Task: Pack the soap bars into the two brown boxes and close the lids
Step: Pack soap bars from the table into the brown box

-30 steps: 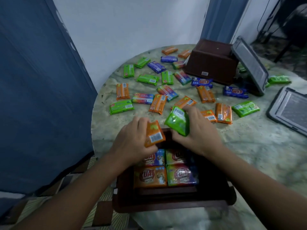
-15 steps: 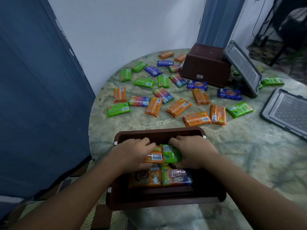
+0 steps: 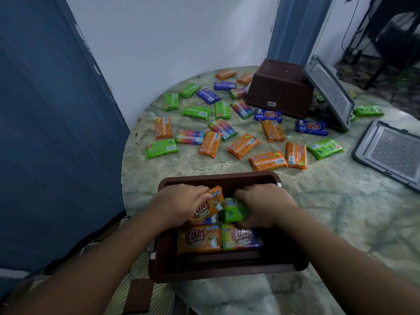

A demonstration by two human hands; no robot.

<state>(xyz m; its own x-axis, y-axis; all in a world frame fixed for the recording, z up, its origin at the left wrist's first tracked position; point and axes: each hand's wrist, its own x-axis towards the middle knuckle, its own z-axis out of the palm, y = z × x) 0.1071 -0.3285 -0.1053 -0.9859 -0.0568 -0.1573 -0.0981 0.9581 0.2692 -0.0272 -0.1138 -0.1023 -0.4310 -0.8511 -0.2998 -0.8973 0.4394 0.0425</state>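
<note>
seating two bars inside near brown box (image 3: 218, 178): left hand (image 3: 179, 206) grips orange bar (image 3: 208, 206), tilted; right hand (image 3: 263, 206) grips green bar (image 3: 235, 209). loose bars (image 3: 243, 145) on tabletop (image 3: 329, 212).

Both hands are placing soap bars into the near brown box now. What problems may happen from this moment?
1. The orange bar in the left hand sits tilted on the packed bars; left so, it may stop the lid closing flat.
2. The near brown box overhangs the table edge, so pressing down might tip it.
3. The second brown box lies overturned and must be righted before filling.
</note>
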